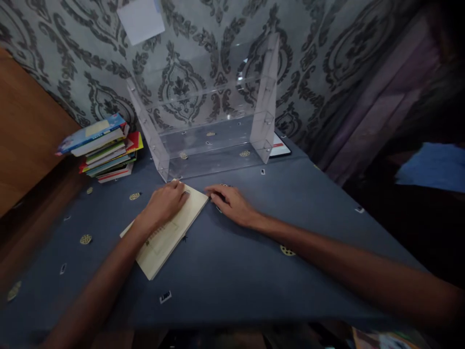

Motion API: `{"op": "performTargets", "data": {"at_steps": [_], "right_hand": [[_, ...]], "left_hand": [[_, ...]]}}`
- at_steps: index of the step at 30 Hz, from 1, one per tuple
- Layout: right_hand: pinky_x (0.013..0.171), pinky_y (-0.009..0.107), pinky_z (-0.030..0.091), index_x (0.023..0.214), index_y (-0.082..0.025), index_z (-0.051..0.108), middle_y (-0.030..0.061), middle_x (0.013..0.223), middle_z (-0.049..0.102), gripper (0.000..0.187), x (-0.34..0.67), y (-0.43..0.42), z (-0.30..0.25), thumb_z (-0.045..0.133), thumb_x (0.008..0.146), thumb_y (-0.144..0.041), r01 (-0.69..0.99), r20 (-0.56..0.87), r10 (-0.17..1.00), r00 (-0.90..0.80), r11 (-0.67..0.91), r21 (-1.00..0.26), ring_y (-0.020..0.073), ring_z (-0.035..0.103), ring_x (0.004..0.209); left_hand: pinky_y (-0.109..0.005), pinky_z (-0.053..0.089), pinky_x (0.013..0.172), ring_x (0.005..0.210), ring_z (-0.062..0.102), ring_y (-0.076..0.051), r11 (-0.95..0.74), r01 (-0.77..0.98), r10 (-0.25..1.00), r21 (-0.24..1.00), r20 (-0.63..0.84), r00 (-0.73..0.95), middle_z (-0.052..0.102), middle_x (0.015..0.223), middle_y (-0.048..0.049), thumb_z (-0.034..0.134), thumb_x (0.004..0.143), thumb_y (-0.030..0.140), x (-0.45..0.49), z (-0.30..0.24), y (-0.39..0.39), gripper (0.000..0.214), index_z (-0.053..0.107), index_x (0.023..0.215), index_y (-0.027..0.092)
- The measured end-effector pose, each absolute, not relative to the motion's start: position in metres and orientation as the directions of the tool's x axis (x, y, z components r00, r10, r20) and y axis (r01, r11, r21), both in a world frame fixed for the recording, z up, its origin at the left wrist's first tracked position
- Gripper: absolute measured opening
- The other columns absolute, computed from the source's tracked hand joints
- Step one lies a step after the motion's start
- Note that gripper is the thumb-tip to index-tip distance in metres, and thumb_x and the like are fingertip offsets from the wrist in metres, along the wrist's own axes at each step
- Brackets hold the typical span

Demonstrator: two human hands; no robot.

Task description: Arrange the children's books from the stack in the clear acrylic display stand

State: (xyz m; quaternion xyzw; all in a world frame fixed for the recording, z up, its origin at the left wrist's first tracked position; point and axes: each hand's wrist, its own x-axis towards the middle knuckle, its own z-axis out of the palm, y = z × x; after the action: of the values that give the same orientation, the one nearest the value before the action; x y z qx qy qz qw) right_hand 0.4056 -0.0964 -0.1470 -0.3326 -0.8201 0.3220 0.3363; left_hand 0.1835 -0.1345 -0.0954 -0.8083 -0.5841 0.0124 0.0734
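Steadying the booklet seems to be the step in hand: the cream booklet [170, 237] lies closed and slanted on the table [232, 286], its far end close to the left foot of a clear acrylic rack [265, 106], though I cannot tell whether the two touch. The left hand [167, 201] rests over the upper part of the cover, fingers bent toward the far edge; whether that grip pinches the pages or merely presses from above cannot be told, since the fingertips' undersides are hidden. The right hand [232, 206] sits at the booklet's right corner with its grip loosely spread, thumb apart from the index finger and nothing between them; contact with the corner is too fine to make out. Beyond the left forearm, a leaning stack of books [109, 150] stands to the left of the rack, and a flat dark-edged device [279, 146] shows partly behind the rack's right panel. As I judge it, the next move calls for a light right-hand pinch on that corner while the left palm keeps the cover from sliding, with care that the far end does not knock the rack.
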Motion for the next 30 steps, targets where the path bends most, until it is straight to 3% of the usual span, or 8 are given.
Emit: {"op": "performTargets", "data": {"at_steps": [5,11,25,30], "right_hand": [[0.08,0.033,0.052,0.124,-0.016,0.065,0.0076,0.103,0.075,0.034,0.406,-0.094,-0.152,0.044,0.097,-0.014,0.27,0.294,0.802,-0.52,0.481,-0.834,0.0172,0.068,0.084],[0.083,0.032,0.05,0.123,-0.017,0.065,0.0063,0.102,0.075,0.035,0.406,-0.095,-0.151,0.044,0.096,-0.009,0.255,0.277,0.818,-0.504,0.447,-0.857,0.0146,0.065,0.078],[0.085,0.034,0.051,0.124,-0.016,0.063,0.0085,0.107,0.074,0.036,0.407,-0.097,-0.152,0.046,0.094,-0.009,0.256,0.314,0.821,-0.477,0.472,-0.844,0.0169,0.066,0.086],[0.087,0.035,0.051,0.125,-0.017,0.063,0.008,0.107,0.074,0.037,0.408,-0.098,-0.15,0.045,0.094,-0.01,0.264,0.326,0.818,-0.474,0.485,-0.834,0.0178,0.067,0.089]], "left_hand": [[-0.042,0.055,0.078,0.108,0.06,-0.033,-0.273,0.945,0.956,-0.179,0.062,0.287,0.065,0.113,-0.0151,0.052,0.098,0.046,0.22,-0.093,-0.162,0.032,0.061,0.109,0.017],[-0.039,0.057,0.075,0.113,0.058,-0.031,-0.157,0.939,0.987,-0.305,-0.08,0.139,0.063,0.118,-0.0141,0.047,0.1,0.035,0.245,-0.086,-0.171,0.027,0.062,0.112,0.016],[-0.033,0.054,0.071,0.11,0.063,-0.028,-0.164,0.945,0.984,-0.285,-0.111,0.137,0.068,0.114,-0.0112,0.039,0.104,0.032,0.246,-0.079,-0.171,0.029,0.064,0.107,0.018],[-0.033,0.053,0.071,0.114,0.061,-0.029,-0.135,0.948,0.986,-0.289,-0.13,0.101,0.067,0.118,-0.0107,0.043,0.103,0.036,0.248,-0.078,-0.17,0.028,0.063,0.11,0.018]]}}
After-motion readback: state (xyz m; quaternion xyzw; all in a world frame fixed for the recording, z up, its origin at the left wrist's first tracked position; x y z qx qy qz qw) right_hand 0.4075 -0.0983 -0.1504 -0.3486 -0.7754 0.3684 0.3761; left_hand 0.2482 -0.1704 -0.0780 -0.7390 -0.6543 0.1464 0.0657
